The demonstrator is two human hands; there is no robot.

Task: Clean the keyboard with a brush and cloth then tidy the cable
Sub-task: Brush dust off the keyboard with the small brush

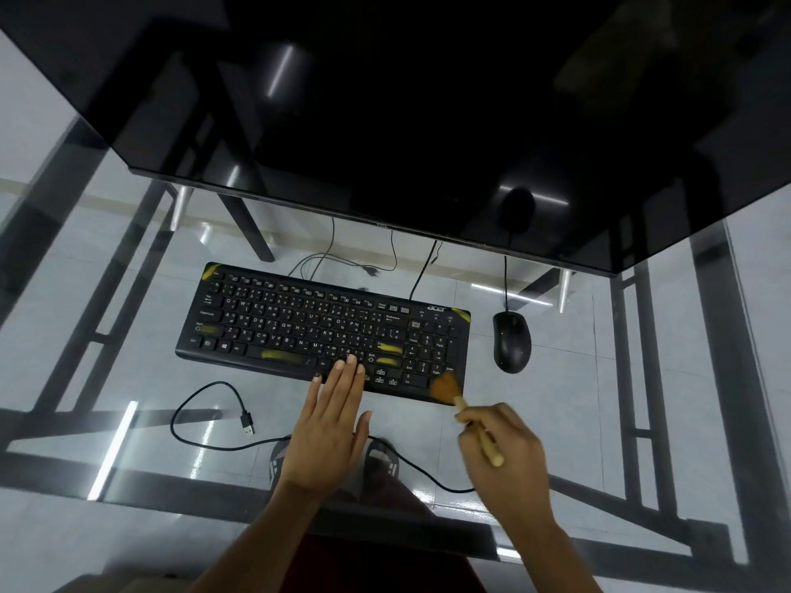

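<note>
Glass table [128,378]: my left hand [329,425] flat, steadying keyboard [316,327]; right hand [505,447] fingers grip brush [462,408], brushing near-right corner. Next, I judge: cloth.

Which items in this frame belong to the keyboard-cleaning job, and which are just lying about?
In the job:
- black Acer keyboard, left hand flat on it
- wooden-handled brush, held by right hand
- loose black USB cable

Lying about:
- black wired mouse
- large dark monitor
- glass desk

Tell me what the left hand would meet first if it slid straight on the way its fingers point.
The left hand lies flat, fingers already on the keyboard; going on, it would likely cross more keys toward the monitor.
</note>
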